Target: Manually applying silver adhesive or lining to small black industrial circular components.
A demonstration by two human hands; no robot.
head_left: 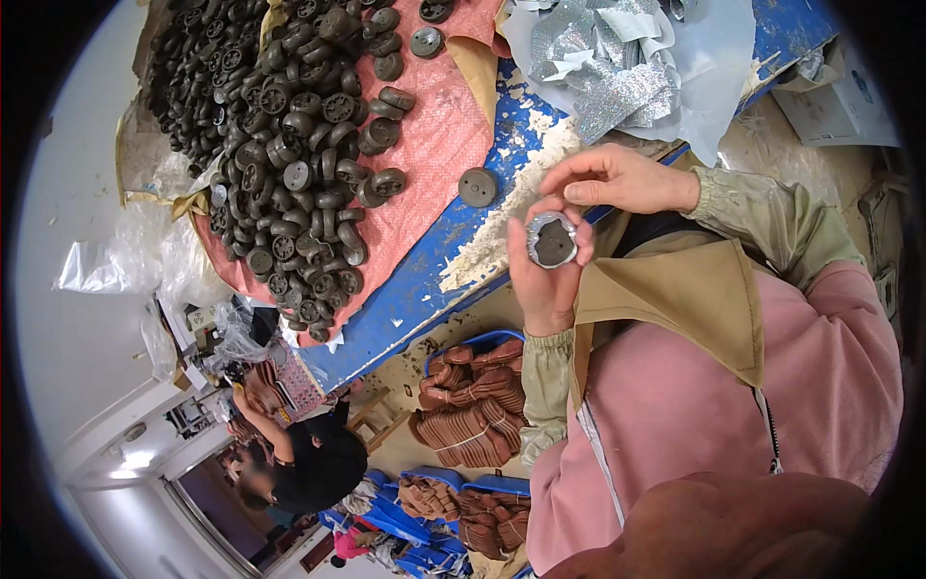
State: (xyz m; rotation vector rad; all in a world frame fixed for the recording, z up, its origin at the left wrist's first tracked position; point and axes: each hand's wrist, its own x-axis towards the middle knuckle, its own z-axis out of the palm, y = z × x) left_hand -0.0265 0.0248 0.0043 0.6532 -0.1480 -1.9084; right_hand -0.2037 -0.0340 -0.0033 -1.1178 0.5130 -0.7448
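My left hand (545, 294) holds a round dark disc (554, 243) whose rim is wrapped in crinkled silver sheet; its dark flat face shows in the middle. Just above it hovers my right hand (627, 180), with thumb and fingers bent loosely apart and nothing visible between them. A bare dark disc (477, 187) with small holes lies on the worn blue tabletop (424, 265), left of both hands. Beyond them, shiny silver sheet scraps (617, 72) are heaped on a whitish sheet.
A big pile of dark round discs (289, 145) covers a pink woven sheet (439, 125) at the left. Below the table edge stand blue crates with bundled brown pieces (468, 410). Another person in black (318, 463) works at the lower left. A white box (834, 101) stands at the upper right.
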